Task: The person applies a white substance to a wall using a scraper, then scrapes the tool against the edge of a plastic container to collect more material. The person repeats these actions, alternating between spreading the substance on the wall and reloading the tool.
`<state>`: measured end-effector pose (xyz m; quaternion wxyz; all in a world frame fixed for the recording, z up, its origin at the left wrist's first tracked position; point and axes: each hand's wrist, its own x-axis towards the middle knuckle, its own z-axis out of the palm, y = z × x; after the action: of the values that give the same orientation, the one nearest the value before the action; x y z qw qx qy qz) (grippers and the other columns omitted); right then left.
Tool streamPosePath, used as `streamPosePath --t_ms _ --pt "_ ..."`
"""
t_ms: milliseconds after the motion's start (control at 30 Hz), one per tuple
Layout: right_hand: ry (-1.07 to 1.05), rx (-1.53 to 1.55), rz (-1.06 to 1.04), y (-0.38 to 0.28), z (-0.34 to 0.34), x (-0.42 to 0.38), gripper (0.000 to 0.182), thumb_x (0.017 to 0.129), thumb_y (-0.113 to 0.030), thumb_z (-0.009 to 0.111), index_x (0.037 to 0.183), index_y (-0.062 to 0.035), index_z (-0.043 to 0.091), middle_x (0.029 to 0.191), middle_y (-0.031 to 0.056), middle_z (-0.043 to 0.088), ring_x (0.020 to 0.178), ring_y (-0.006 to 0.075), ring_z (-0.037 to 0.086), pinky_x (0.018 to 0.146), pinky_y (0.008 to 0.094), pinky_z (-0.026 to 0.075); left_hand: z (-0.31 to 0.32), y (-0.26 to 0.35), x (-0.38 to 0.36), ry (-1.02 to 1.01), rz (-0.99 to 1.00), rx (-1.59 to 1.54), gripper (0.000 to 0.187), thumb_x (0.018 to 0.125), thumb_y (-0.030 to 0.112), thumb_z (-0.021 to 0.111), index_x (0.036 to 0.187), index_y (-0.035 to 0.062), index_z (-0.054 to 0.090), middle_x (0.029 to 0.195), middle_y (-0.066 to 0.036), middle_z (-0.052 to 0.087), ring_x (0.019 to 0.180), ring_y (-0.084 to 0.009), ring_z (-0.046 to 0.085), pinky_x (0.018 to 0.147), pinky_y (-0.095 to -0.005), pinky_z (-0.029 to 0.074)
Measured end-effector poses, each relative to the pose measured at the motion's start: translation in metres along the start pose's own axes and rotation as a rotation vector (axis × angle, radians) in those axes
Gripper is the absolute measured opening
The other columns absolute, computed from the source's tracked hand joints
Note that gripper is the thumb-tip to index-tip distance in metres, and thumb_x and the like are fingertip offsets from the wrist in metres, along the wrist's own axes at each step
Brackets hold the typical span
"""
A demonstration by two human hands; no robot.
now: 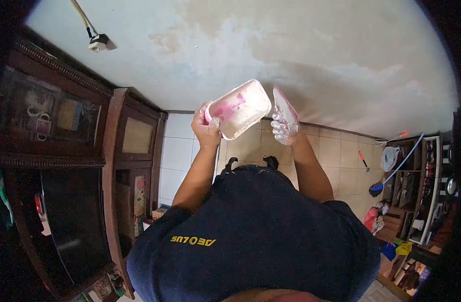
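Plainly, in the head view the left hand [207,128] has its grip closed around one end of a paste-smeared tub [245,124], which tilts in front of the wall [215,55]. Just right of the tub, apart from it, the white-smeared right hand [285,128] grips a flat pink-edged spreader [286,109]; left of the tub stands a dark wooden cabinet [116,146].

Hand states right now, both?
Left hand: closed, holding a pink-stained tub.
Right hand: closed, holding a flat, pink-edged tool.
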<state>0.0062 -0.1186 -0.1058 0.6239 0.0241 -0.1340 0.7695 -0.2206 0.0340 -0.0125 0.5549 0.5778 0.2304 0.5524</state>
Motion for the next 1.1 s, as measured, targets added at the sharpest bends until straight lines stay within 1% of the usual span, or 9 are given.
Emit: streamPosePath --t_ms 300,367,400,467,567,700,800,900,1100 --pt "0.230 -0.028 -0.019 0.023 0.004 -0.002 0.030 0.081 -0.042 0.047 0.083 -0.0115 0.050 0.055 -0.0001 0.044 0.045 0.0142 0.042 0.038 0.0281 0.036 0.009 0.009 -0.004 -0.012 0.205 0.161 0.038 0.055 0.011 0.050 0.088 -0.0061 0.056 0.090 -0.013 0.052 0.086 -0.0233 0.051 0.079 -0.0326 0.041" --pt "0.723 -0.289 -0.042 0.019 0.008 -0.003 0.031 0.083 -0.042 0.042 0.076 -0.0130 0.051 0.050 -0.0001 0.042 0.037 0.0134 0.038 0.031 0.0274 0.029 0.009 0.006 -0.003 -0.017 0.224 0.153 0.038 0.055 0.013 0.051 0.087 -0.0062 0.056 0.089 -0.013 0.052 0.085 -0.0233 0.051 0.079 -0.0328 0.041" --pt "0.726 -0.289 -0.035 0.019 0.018 0.001 0.031 0.083 -0.042 0.042 0.076 -0.0130 0.051 0.050 -0.0001 0.042 0.037 0.0134 0.038 0.031 0.0274 0.029 0.008 0.004 -0.004 -0.023 0.244 0.146 0.038 0.054 0.014 0.051 0.087 -0.0062 0.056 0.088 -0.013 0.052 0.085 -0.0233 0.051 0.079 -0.0330 0.041" --pt "1.030 -0.516 -0.077 0.026 0.043 0.015 0.027 0.083 -0.037 0.038 0.066 -0.0177 0.045 0.044 -0.0030 0.035 0.032 0.0109 0.032 0.026 0.0268 0.024 0.011 0.013 -0.008 -0.007 0.261 0.167 0.038 0.055 0.016 0.053 0.086 -0.0061 0.056 0.088 -0.013 0.053 0.084 -0.0235 0.051 0.078 -0.0329 0.042" --pt "1.087 -0.592 -0.089 0.024 0.042 0.021 0.031 0.084 -0.037 0.036 0.061 -0.0181 0.043 0.044 -0.0029 0.035 0.031 0.0110 0.031 0.026 0.0270 0.023 0.012 0.019 -0.011 0.004 0.297 0.181 0.038 0.056 0.019 0.056 0.085 -0.0057 0.057 0.087 -0.013 0.054 0.083 -0.0238 0.052 0.078 -0.0329 0.042" --pt "1.070 -0.558 -0.033 0.003 0.027 0.030 0.031 0.083 -0.036 0.036 0.061 -0.0169 0.045 0.044 -0.0023 0.037 0.031 0.0117 0.032 0.025 0.0256 0.023 0.014 0.021 -0.010 0.007 0.304 0.203 0.042 0.060 0.029 0.061 0.085 -0.0052 0.058 0.087 -0.013 0.054 0.084 -0.0239 0.052 0.077 -0.0328 0.042" --pt "1.063 -0.544 -0.126 -0.011 0.004 0.041 0.028 0.083 -0.037 0.041 0.074 -0.0137 0.052 0.047 -0.0004 0.041 0.034 0.0137 0.037 0.028 0.0266 0.027 0.009 0.025 -0.005 -0.006 0.260 0.161 0.046 0.061 0.033 0.062 0.086 -0.0052 0.058 0.088 -0.013 0.054 0.084 -0.0236 0.052 0.078 -0.0328 0.041" --pt "0.719 -0.164 -0.035 -0.024 -0.044 0.041 0.026 0.077 -0.037 0.045 0.074 -0.0125 0.051 0.049 -0.0011 0.041 0.036 0.0133 0.039 0.030 0.0273 0.031 -0.002 0.016 -0.001 0.006 0.193 0.117 0.046 0.061 0.033 0.061 0.086 -0.0051 0.058 0.088 -0.013 0.054 0.085 -0.0233 0.052 0.078 -0.0331 0.041" --pt "0.525 0.008 0.140 -0.025 -0.022 0.015 0.024 0.076 -0.038 0.046 0.074 -0.0138 0.051 0.050 -0.0018 0.041 0.037 0.0128 0.039 0.031 0.0274 0.032 0.003 0.010 -0.006 0.082 0.223 0.121 0.046 0.062 0.032 0.060 0.088 -0.0058 0.057 0.088 -0.014 0.054 0.085 -0.0233 0.052 0.076 -0.0336 0.042"
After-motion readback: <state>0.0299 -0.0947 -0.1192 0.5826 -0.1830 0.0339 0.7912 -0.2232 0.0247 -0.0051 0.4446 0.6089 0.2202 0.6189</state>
